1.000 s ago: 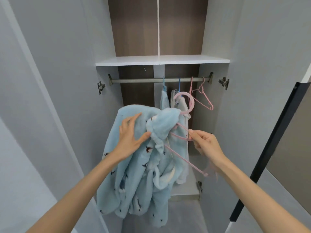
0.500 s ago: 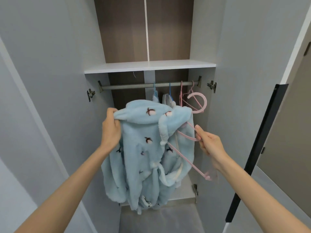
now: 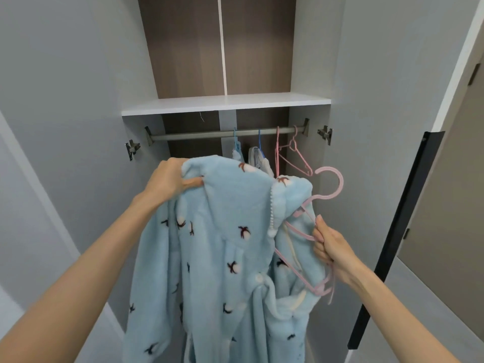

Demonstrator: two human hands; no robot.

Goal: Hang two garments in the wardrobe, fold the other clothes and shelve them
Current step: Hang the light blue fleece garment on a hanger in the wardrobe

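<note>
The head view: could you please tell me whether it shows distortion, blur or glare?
Head view: wide-angle, so the wardrobe doors splay outward; light soft and even, with shade under the shelf; the blue robe and pink hanger are sharp; no glare.

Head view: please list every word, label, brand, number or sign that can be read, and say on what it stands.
No text can be read in this view.
The robe carries only small embroidered motifs, no letters.
The hanger, the rail and the shelf show no label or print.
</note>
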